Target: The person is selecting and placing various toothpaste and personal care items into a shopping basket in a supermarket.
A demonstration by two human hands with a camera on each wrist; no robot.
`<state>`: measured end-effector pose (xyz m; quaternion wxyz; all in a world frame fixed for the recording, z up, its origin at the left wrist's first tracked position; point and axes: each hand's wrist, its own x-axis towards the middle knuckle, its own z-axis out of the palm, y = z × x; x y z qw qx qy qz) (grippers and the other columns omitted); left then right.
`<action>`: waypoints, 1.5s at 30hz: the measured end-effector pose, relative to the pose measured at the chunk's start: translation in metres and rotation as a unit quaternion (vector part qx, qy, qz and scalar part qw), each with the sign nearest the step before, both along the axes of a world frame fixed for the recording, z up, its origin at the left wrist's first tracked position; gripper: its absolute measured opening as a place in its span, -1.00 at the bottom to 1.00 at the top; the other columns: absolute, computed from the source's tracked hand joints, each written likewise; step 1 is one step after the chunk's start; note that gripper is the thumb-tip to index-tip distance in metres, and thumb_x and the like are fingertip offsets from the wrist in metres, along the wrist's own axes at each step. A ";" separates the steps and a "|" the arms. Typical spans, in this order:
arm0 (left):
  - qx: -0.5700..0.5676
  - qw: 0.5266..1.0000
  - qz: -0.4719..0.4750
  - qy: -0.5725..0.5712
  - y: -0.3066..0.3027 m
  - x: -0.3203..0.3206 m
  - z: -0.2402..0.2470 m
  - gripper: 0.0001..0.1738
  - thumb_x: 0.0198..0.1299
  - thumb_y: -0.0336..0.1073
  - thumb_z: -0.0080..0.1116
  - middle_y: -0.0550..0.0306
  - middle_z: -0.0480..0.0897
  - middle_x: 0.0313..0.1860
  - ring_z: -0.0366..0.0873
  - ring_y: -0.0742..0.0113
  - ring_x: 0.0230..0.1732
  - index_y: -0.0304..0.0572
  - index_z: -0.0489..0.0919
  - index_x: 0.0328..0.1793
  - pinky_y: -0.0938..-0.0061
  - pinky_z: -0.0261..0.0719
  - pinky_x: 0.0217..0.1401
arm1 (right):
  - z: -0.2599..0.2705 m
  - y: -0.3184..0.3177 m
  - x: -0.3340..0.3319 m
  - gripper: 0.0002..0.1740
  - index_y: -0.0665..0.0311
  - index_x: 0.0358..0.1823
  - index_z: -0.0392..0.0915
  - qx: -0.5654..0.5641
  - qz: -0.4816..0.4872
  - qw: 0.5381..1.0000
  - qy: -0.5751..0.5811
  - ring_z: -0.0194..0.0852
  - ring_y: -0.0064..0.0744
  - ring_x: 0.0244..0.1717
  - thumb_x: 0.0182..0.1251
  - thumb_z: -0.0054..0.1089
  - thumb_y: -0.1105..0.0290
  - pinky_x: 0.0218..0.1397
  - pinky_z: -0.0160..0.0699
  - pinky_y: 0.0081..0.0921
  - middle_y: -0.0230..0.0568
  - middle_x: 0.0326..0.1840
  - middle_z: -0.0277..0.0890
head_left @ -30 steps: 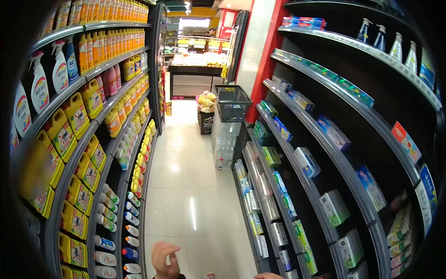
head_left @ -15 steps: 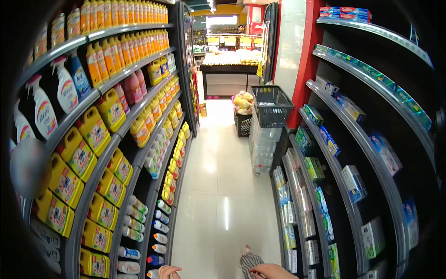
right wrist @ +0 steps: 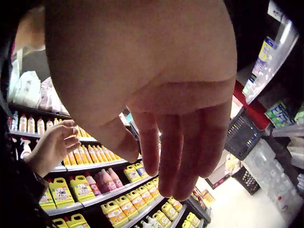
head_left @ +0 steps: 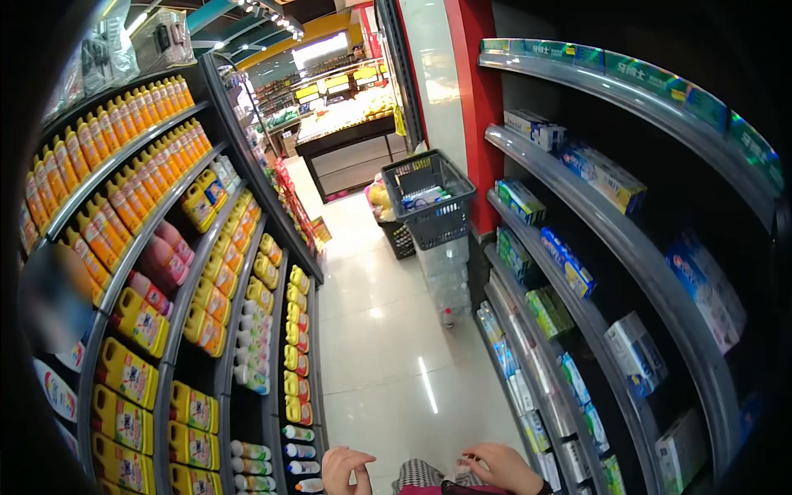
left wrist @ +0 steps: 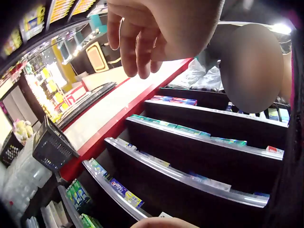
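While held low over the aisle floor [head_left: 388,363], left hand [head_left: 346,470] empty, fingers loosely curled and apart, palm turned inward, just beside white bottles [head_left: 299,451] low down; checked fabric [head_left: 419,475] between; right hand [head_left: 499,466] slack, fingers nearly straight, holding nothing, near boxed goods [head_left: 536,429]

Head view: bright ceiling lights [head_left: 276,21] upper left, glare streaks on floor [head_left: 388,330], fisheye bending, black vignette at edges. Wrist views: left hand [left wrist: 166,28] and right hand [right wrist: 142,80] close, blurred, softly lit.
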<state>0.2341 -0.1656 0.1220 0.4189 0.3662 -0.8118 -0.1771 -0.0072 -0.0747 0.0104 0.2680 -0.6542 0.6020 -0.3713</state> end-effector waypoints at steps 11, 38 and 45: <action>0.051 0.998 0.036 0.003 -0.243 -0.012 -0.056 -0.86 0.08 -0.61 -0.03 0.06 0.59 -0.41 0.51 0.08 -0.29 -0.25 0.53 -0.34 0.29 0.42 -0.08 | -0.031 -0.208 -0.011 -0.78 0.26 -0.16 0.52 0.061 0.005 0.994 0.087 0.53 -0.08 -0.23 0.25 0.06 0.30 -0.15 0.51 -0.26 -0.11 -0.28 0.56; 0.211 0.958 0.194 0.019 -0.768 0.052 -0.175 -0.88 0.15 -0.60 -0.09 0.03 0.51 -0.44 0.48 0.19 -0.36 -0.37 0.49 -0.27 0.40 0.41 -0.19 | -0.065 -0.829 -0.079 -0.56 0.27 0.04 0.41 -0.021 -0.192 0.959 0.209 0.25 0.10 0.21 0.09 0.21 0.37 0.27 0.22 -0.12 0.04 0.14 0.31; 0.305 0.945 0.110 -0.041 -0.950 -0.077 -0.147 -0.61 0.22 -0.28 0.11 -0.13 0.56 -0.05 0.51 0.05 -0.02 -0.30 0.47 0.13 0.26 0.42 0.09 | -0.104 -0.947 -0.230 -0.80 0.22 -0.26 0.53 -0.030 -0.422 0.868 0.259 0.30 -0.08 0.15 0.08 0.18 0.34 0.36 -0.06 0.05 -0.14 -0.07 0.45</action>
